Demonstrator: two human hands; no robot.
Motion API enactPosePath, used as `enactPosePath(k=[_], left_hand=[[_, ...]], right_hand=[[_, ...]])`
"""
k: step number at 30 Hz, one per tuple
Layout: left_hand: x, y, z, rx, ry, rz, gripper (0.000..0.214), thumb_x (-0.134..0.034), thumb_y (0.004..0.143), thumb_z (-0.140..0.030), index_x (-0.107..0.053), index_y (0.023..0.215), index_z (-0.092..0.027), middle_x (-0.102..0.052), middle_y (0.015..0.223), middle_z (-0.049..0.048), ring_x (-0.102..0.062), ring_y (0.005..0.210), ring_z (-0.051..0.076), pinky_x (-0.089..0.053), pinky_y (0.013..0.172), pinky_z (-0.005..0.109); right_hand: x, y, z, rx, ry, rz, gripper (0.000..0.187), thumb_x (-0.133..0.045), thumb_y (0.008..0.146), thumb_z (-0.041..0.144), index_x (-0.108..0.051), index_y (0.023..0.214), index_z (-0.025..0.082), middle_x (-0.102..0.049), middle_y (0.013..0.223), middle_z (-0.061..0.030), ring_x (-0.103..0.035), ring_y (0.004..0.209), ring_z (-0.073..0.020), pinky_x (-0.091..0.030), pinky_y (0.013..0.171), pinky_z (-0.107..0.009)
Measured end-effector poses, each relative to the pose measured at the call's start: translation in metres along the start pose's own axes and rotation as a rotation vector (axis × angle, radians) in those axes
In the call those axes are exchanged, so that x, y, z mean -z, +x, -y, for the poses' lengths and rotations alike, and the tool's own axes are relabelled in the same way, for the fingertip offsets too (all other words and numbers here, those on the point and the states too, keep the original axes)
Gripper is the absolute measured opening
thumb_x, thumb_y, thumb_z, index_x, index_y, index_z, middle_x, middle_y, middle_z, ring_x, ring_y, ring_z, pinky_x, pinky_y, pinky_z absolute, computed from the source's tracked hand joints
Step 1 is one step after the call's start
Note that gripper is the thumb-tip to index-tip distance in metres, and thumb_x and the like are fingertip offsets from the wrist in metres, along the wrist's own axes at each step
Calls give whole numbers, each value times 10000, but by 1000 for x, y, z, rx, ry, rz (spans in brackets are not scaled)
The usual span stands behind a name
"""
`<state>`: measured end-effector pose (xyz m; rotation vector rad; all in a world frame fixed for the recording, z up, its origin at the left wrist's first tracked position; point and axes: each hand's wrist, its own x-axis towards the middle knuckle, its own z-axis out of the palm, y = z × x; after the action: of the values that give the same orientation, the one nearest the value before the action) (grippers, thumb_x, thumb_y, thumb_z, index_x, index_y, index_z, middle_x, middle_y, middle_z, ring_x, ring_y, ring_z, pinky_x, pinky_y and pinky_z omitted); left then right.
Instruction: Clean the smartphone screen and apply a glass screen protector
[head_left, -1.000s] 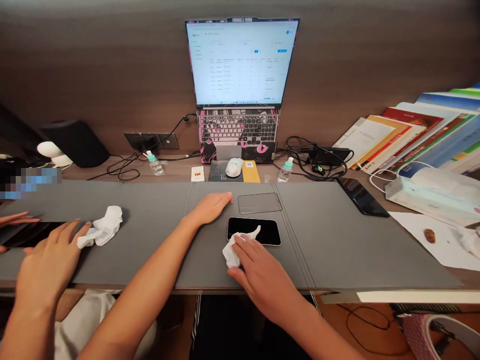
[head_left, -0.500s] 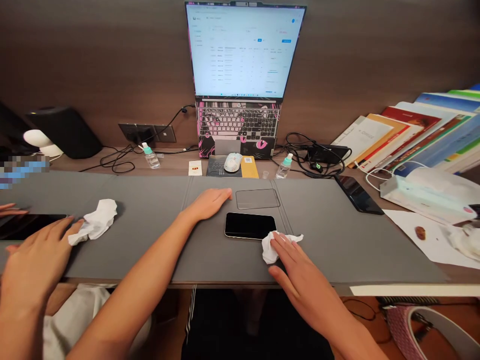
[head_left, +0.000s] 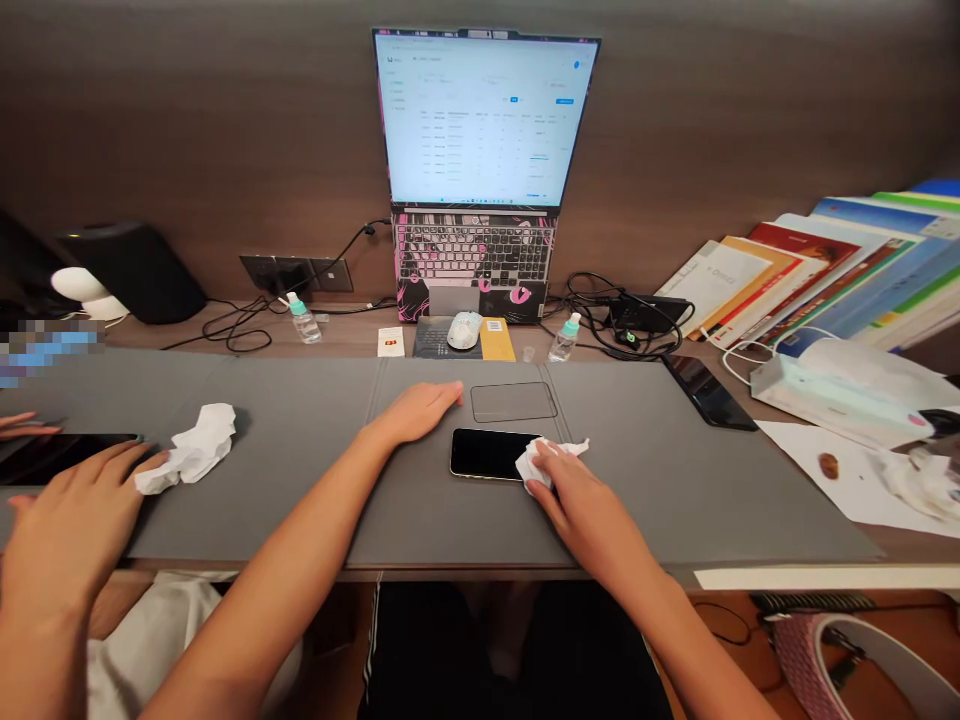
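Phone (head_left: pixel 487 453): laid parallel to near edge of tabletop (head_left: pixel 345 342). Right end is covered by tissue (head_left: pixel 534 462) pinched in right hand (head_left: pixel 577 495). Left hand (head_left: pixel 416 410) is spread flat, empty, beside left end.

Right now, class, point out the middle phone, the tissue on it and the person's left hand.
middle phone (head_left: pixel 487 453), head view, screen centre.
tissue (head_left: pixel 532 467), head view, wad at the phone's right end.
left hand (head_left: pixel 420 408), head view, back of hand.

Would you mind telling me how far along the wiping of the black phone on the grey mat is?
Done, seemingly: the black phone shows smear-free glass where uncovered. In hand: the right hand presses a white tissue on its right end; the left hand lies flat on the grey mat. Left: that covered end, likely.
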<state>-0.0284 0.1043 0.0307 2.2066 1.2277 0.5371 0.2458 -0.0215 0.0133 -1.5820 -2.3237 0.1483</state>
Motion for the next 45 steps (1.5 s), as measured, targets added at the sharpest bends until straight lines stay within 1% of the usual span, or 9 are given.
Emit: enactPosePath(k=[5, 8, 12, 17, 24, 29, 32, 38, 45], left_hand=[[0, 2, 1, 8, 2, 11, 603, -170, 1050, -546, -674, 962, -227, -682, 828, 30, -576, 776, 217, -415, 738, 337], [-2, 4, 5, 20, -1, 12, 629, -163, 1044, -561, -680, 957, -212, -658, 788, 31, -590, 772, 222, -405, 730, 329], [-1, 4, 5, 28, -9, 15, 624, -172, 1046, -564, -677, 963, -209, -642, 779, 30, -589, 775, 213, -399, 731, 311], [-1, 2, 3, 29, -18, 14, 620, -175, 1050, -556, -677, 971, -201, -645, 801, 34, -573, 777, 207, -400, 745, 311], [2, 0, -2, 33, -30, 30, 580, -194, 1046, -549, -670, 965, -228, -660, 827, 41, -547, 764, 215, -391, 758, 337], [3, -1, -4, 40, -48, 50, 558, -211, 1046, -558, -657, 934, -243, -674, 865, 31, -539, 776, 210, -387, 783, 352], [2, 0, -2, 39, -47, 51, 566, -210, 1044, -568, -657, 932, -240, -673, 861, 29, -548, 782, 214, -388, 780, 349], [-3, 3, 5, 33, -19, 37, 599, -178, 1038, -564, -660, 950, -218, -652, 790, 40, -583, 771, 229, -390, 730, 329], [-3, 4, 9, 36, -18, 27, 626, -190, 1032, -593, -685, 952, -220, -667, 796, 40, -616, 783, 231, -401, 722, 316]], right_hand=[[7, -24, 1, 51, 71, -61, 346, -334, 1031, 262, -638, 1186, 203, -682, 1338, -127, -624, 1270, -287, -528, 1042, -472], [27, -29, 1, 2, 186, -6, 320, -366, 1029, 310, -670, 1107, 245, -767, 1154, -80, -735, 1038, -262, -590, 869, -389], [48, -15, -1, -185, 394, -36, 285, -493, 978, 442, -699, 996, 247, -777, 913, -54, -714, 779, -223, -554, 678, -322], [29, 21, -6, -311, 814, -32, 302, -585, 896, 460, -605, 1065, 211, -695, 910, -38, -639, 673, -169, -562, 627, -318], [15, 27, -15, 24, 179, -140, 214, -436, 980, 229, -649, 953, 221, -651, 989, -99, -570, 920, -252, -505, 836, -418], [26, 5, -20, 197, 70, -48, 243, -420, 1007, 200, -653, 1073, 207, -640, 1062, -113, -567, 932, -244, -505, 825, -394], [31, -1, -19, 189, 94, 30, 249, -452, 1021, 263, -614, 1203, 216, -627, 1122, -112, -581, 1005, -248, -500, 875, -400], [38, 21, -20, 122, 152, 180, 246, -418, 1026, 249, -609, 875, 213, -597, 953, -70, -598, 858, -203, -486, 781, -337], [43, 50, -25, 122, 40, 261, 201, -488, 991, 189, -617, 838, 201, -609, 904, -41, -609, 809, -161, -438, 737, -258]])
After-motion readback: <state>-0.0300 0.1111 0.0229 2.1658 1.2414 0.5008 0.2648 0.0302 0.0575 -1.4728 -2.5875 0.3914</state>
